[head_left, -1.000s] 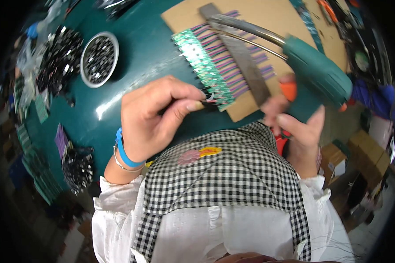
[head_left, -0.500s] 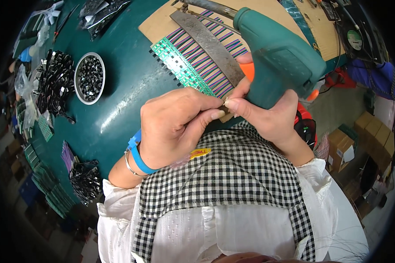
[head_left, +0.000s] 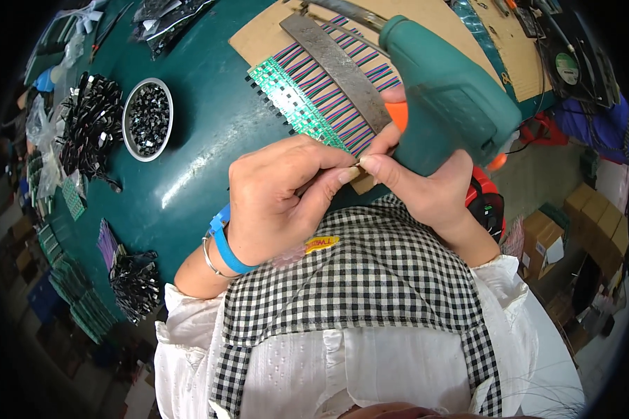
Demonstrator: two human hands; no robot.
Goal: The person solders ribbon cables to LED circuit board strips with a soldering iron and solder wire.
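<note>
My left hand [head_left: 279,192] is closed in a pinch, thumb and forefinger meeting over something too small to make out. Against those fingertips press the thumb and a finger of my right hand [head_left: 426,185]. My right hand also grips a green soldering gun [head_left: 454,91] with an orange trigger, its metal nozzle pointing to the far left. Just beyond the fingertips lies a panel of green circuit boards [head_left: 293,101] with rows of coloured wires [head_left: 321,87]. Across the wires rests a flat grey metal bar [head_left: 335,66], on a brown board [head_left: 258,35].
On the green table to the left stand a round metal bowl [head_left: 149,148] of small black parts and a heap of black cables [head_left: 87,133]. Another bundle [head_left: 134,283] lies nearer. A plastic bag [head_left: 164,21] sits at the back. Cardboard boxes [head_left: 541,241] stand at right.
The whole view has shifted slightly, so the table things sit a little further right and higher. Both hands stay pinched together at the same place, and the soldering gun remains in my right hand.
</note>
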